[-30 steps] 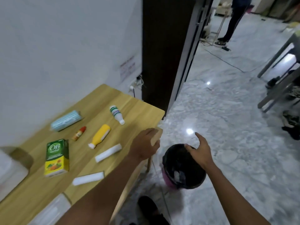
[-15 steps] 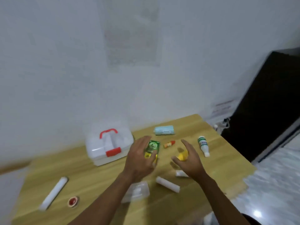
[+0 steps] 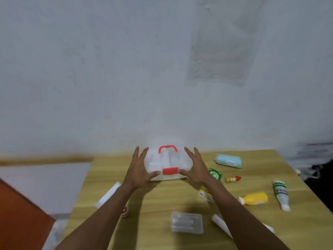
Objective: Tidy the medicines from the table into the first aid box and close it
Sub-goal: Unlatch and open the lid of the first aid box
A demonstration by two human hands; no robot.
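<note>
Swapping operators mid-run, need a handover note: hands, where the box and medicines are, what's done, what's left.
Left hand: open, fingers straight on the left side of the first aid box, thumb by the red latch.
Right hand: open, mirrored on the right side.
Box: shut, on the table.
Loose on table: blue striped pack, green carton, red-capped bottle, white bottle, yellow bottle, clear tray, white tubes.
Done: nothing visibly packed.
Left: open box, load all, close.
</note>
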